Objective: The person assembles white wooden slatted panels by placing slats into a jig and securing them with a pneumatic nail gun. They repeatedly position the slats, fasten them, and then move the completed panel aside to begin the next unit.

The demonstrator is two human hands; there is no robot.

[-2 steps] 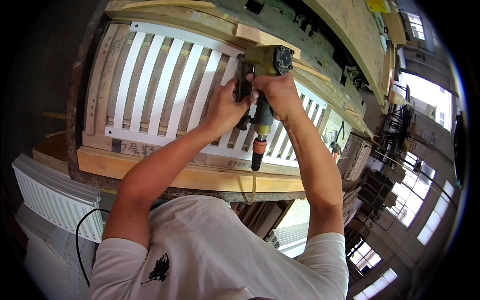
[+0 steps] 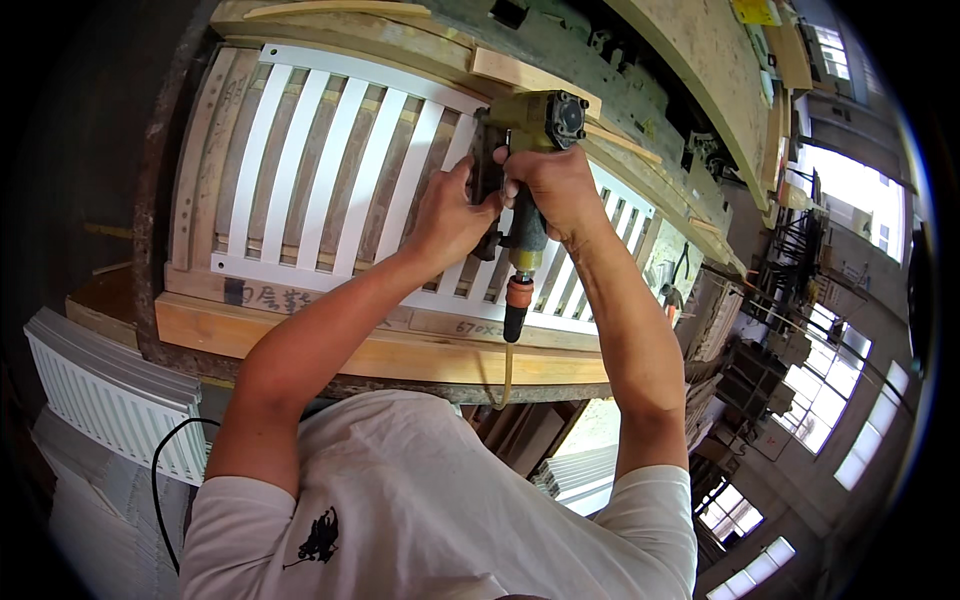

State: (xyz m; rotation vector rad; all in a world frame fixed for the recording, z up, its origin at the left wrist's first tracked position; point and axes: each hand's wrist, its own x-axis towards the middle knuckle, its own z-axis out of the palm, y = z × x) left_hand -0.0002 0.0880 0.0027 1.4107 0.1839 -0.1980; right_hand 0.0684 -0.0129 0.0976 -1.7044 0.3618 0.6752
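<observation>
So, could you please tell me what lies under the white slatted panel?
Wooden jig slats show through the white slatted panel; the workbench carries both. Hands and nail gun cover its middle.

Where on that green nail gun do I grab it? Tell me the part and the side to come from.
Take the nail gun by its dark handle, the slim part running from the bulky green head toward the orange hose fitting. Come from the near side, as the right hand does; the left hand steadies the dark magazine beside it. The head looks too bulky to wrap.
</observation>
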